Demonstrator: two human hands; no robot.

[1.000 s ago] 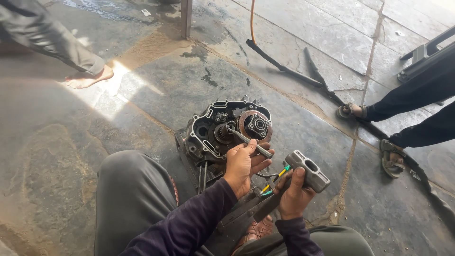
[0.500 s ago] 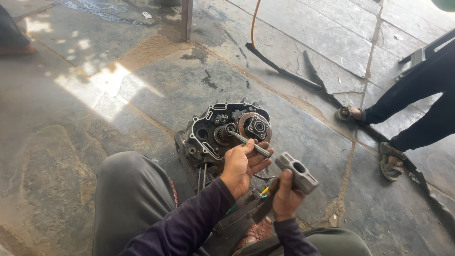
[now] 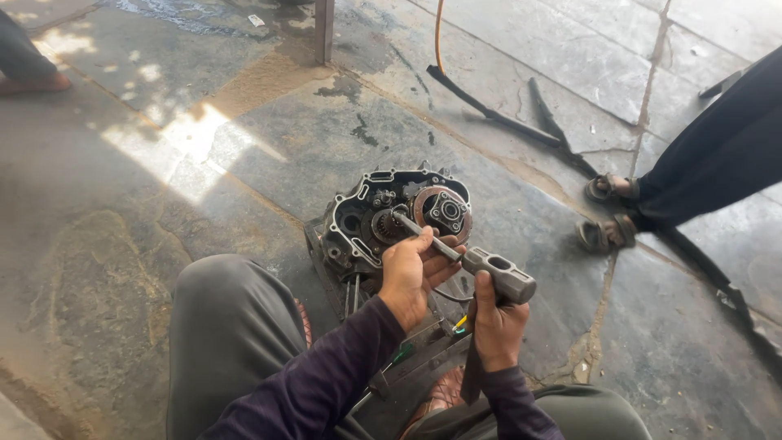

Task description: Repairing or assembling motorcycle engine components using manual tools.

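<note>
At the lower middle of the frame, the right hand point(image 3: 495, 330) is closed around the dark handle of a hammer point(image 3: 498, 275), whose blocky grey steel head sits just above the fist. Just left of it, the left hand point(image 3: 410, 273) pinches a slim round metal punch point(image 3: 423, 235), its tip set against the gears of an engine crankcase point(image 3: 391, 216). The crankcase is an open, grimy cast-metal shell with a round rust-toned clutch hub point(image 3: 442, 210), lying mid-frame on the stained stone floor point(image 3: 163, 163). Further off at the right edge, another person's sandalled feet point(image 3: 607, 212) stand beside black rubber strips point(image 3: 505, 114).
</note>
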